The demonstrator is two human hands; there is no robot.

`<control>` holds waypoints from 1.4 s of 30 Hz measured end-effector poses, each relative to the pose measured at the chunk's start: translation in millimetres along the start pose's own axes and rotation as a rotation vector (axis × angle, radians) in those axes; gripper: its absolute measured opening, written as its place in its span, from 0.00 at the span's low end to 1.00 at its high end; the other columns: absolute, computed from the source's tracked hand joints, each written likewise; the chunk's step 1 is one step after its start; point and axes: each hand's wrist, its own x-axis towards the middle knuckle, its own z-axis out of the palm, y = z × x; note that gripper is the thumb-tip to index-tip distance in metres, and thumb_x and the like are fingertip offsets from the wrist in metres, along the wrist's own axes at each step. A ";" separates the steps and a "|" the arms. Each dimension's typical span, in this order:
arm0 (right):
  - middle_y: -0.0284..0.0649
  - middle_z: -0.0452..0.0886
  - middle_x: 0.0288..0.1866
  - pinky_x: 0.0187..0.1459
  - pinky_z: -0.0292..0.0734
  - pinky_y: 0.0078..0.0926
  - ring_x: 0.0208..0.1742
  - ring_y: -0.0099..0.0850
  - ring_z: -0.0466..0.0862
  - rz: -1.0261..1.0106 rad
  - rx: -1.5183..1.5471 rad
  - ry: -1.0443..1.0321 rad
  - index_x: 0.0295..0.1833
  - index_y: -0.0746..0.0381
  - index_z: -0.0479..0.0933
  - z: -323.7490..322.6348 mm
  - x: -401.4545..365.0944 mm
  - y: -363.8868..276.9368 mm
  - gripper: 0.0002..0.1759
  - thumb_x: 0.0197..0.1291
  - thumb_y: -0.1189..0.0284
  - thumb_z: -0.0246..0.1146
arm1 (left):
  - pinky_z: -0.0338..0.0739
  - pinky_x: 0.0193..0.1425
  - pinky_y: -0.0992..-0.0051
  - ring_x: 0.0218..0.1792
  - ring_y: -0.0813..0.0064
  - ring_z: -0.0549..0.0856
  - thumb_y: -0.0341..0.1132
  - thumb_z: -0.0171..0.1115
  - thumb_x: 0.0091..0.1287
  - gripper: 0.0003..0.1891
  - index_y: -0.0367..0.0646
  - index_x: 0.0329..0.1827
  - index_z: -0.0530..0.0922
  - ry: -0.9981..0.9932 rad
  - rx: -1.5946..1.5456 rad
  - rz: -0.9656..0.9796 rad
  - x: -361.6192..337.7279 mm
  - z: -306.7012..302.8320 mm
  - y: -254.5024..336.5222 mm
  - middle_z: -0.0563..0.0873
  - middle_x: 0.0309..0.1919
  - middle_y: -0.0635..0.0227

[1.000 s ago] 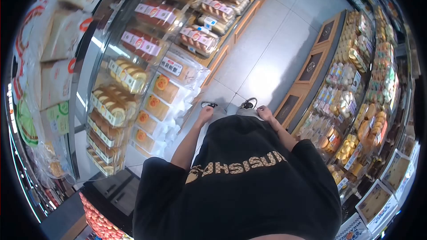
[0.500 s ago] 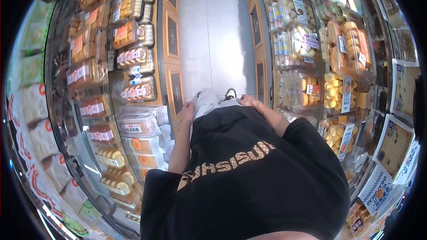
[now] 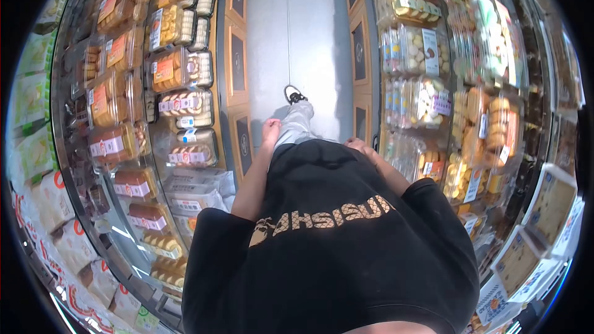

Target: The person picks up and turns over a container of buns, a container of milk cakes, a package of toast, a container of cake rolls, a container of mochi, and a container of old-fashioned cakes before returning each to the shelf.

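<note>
My left hand hangs beside my grey trousers, its fingers loosely curled and nothing seen in them. On the other side my right hand is at my hip, close to the hem of my black T-shirt. Its fingers are partly hidden and too small to make out. Neither hand touches the packs on the shelves. Nearest on the left are clear boxes of pastries; nearest on the right are clear packs of baked goods.
A grey tiled aisle runs ahead between two wood-fronted displays, the left cabinet and the right cabinet. My black-and-white shoe is on the floor. Green bags stand at far left, and large flat packs at far right.
I have moved forward along the aisle, and the shelf goods have slid back toward me. One foot has swung ahead. My left hand is a little farther forward.
</note>
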 end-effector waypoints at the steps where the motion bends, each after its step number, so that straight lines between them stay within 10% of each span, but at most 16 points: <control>1: 0.51 0.75 0.53 0.57 0.65 0.31 0.57 0.44 0.72 0.011 -0.007 0.006 0.50 0.63 0.74 -23.6 -7.5 -22.8 0.28 0.50 0.54 0.55 | 0.71 0.38 0.81 0.29 0.80 0.77 0.33 0.53 0.62 0.08 0.39 0.38 0.76 0.013 -0.036 -0.027 15.1 -0.9 8.9 0.82 0.29 0.69; 7: 0.49 0.75 0.52 0.55 0.68 0.30 0.55 0.42 0.74 0.141 0.110 0.232 0.47 0.60 0.76 -112.9 10.7 -121.3 0.20 0.54 0.59 0.57 | 0.72 0.40 0.78 0.33 0.78 0.78 0.33 0.51 0.63 0.09 0.40 0.42 0.75 -0.100 0.048 -0.090 81.4 -6.6 72.1 0.81 0.33 0.68; 13: 0.37 0.72 0.46 0.51 0.68 0.36 0.50 0.31 0.74 0.011 1.410 0.560 0.56 0.56 0.60 -203.4 -15.2 -160.6 0.27 0.55 0.56 0.59 | 0.73 0.40 0.77 0.34 0.76 0.79 0.35 0.54 0.61 0.13 0.40 0.47 0.73 -0.605 0.329 -0.006 132.7 69.6 172.8 0.81 0.37 0.64; 18: 0.50 0.62 0.60 0.56 0.68 0.33 0.58 0.38 0.70 -0.024 2.208 0.759 0.68 0.60 0.42 -262.1 -42.8 -142.1 0.44 0.57 0.50 0.56 | 0.73 0.40 0.78 0.34 0.76 0.79 0.34 0.54 0.60 0.15 0.39 0.50 0.70 -0.911 0.430 0.116 139.2 191.9 281.5 0.79 0.37 0.65; 29: 0.52 0.65 0.57 0.51 0.74 0.32 0.56 0.40 0.73 -0.008 2.542 1.110 0.65 0.62 0.48 -291.2 -1.8 -100.6 0.28 0.67 0.58 0.43 | 0.72 0.40 0.77 0.37 0.77 0.76 0.45 0.60 0.60 0.30 0.36 0.58 0.60 -1.081 0.558 0.144 116.5 382.1 385.7 0.77 0.42 0.62; 34: 0.54 0.62 0.59 0.54 0.72 0.34 0.60 0.40 0.69 0.033 2.447 1.249 0.63 0.68 0.52 -285.5 -0.2 -105.9 0.28 0.66 0.59 0.44 | 0.71 0.44 0.74 0.38 0.73 0.77 0.44 0.59 0.59 0.21 0.34 0.45 0.71 -1.079 0.648 0.245 127.5 384.3 390.1 0.79 0.35 0.60; 38: 0.32 0.67 0.35 0.57 0.69 0.36 0.41 0.25 0.70 0.055 2.346 1.365 0.36 0.58 0.68 -287.4 -28.2 -144.2 0.07 0.57 0.66 0.52 | 0.69 0.40 0.80 0.32 0.81 0.74 0.36 0.58 0.58 0.09 0.41 0.33 0.70 -1.295 0.449 0.069 139.3 367.0 406.7 0.76 0.29 0.69; 42: 0.33 0.67 0.36 0.54 0.72 0.35 0.43 0.24 0.70 -0.126 2.399 1.366 0.42 0.58 0.67 -277.1 -29.4 -200.9 0.10 0.56 0.68 0.52 | 0.70 0.38 0.82 0.31 0.83 0.75 0.34 0.57 0.58 0.07 0.42 0.32 0.69 -1.426 0.464 -0.004 145.7 323.7 455.6 0.76 0.28 0.71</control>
